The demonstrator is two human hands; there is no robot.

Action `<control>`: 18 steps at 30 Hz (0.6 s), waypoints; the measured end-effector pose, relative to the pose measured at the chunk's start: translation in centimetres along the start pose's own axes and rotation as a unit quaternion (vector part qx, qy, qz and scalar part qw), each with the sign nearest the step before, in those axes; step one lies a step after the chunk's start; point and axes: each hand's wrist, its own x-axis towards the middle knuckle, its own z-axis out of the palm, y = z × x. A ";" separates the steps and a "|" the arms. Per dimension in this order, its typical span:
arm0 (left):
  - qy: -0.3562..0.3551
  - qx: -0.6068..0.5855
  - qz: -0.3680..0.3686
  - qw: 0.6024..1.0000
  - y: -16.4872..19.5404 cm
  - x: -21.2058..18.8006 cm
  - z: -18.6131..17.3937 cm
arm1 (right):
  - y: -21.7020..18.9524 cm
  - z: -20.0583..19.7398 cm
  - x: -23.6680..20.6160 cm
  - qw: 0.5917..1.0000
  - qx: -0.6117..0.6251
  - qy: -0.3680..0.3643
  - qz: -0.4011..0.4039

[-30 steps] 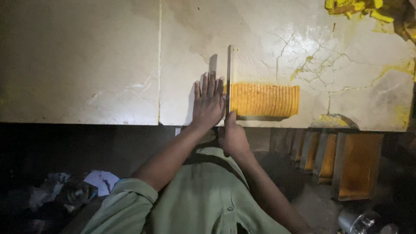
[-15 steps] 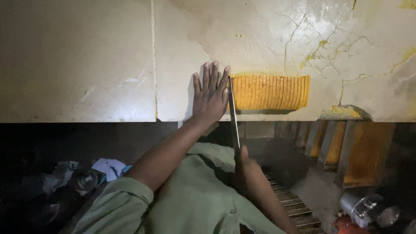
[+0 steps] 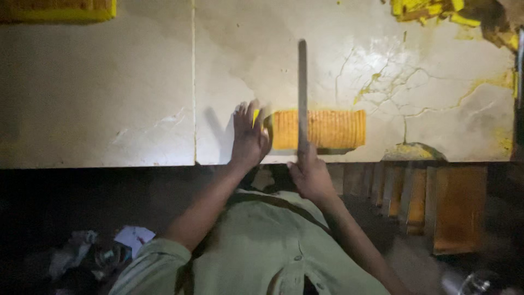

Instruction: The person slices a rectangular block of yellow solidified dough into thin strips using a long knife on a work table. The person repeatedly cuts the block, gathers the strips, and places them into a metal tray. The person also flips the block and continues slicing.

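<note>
Block (image 3: pixel 327 129): yellow, soft, crumbly; hold its left end.
Left hand (image 3: pixel 250 137): flat, fingers spread, touching block.
Right hand (image 3: pixel 310 176): clenched around long knife (image 3: pixel 302 93).

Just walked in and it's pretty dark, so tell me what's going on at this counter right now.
A person in a light green shirt works at a cracked pale stone slab. The right hand grips a long flat blade that lies across a ridged yellow-orange block, towards its left part. The left hand presses flat on the slab against the block's left end. Yellow scraps lie at the slab's far right corner, and another yellow block sits far left.
</note>
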 end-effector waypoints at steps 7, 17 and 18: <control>0.022 0.238 0.022 0.971 -2.2 0.3 -1.4 | 12.9 -4.5 -4.6 0.997 0.027 0.062 0.028; 0.110 -0.204 -0.114 0.966 6.5 11.2 3.2 | 25.8 -13.6 1.4 0.972 -0.095 0.129 -0.174; 0.066 -0.114 -0.066 0.989 7.8 10.2 2.8 | 25.5 -14.2 2.7 0.984 -0.075 0.102 -0.125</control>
